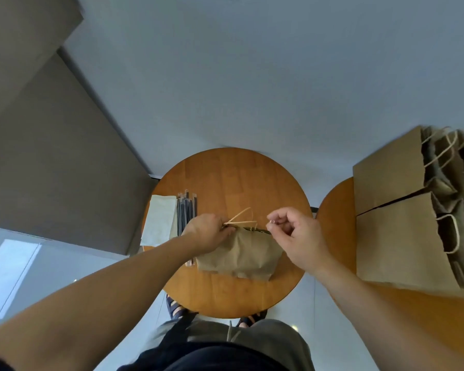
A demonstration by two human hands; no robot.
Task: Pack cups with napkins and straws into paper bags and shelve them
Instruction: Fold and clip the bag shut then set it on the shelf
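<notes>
Brown paper bag (pixel 239 254) stands on the round table (pixel 225 178), its top edge pinched shut between both hands: left hand (pixel 208 231) grips the corner by the handles (pixel 241 218), right hand (pixel 298 236) pinches the opposite corner with thumb and forefinger. Just beyond the left fingers lie straws (pixel 187 210) and napkins (pixel 160 220); well past the right fingers stand more bags (pixel 397 210).
</notes>
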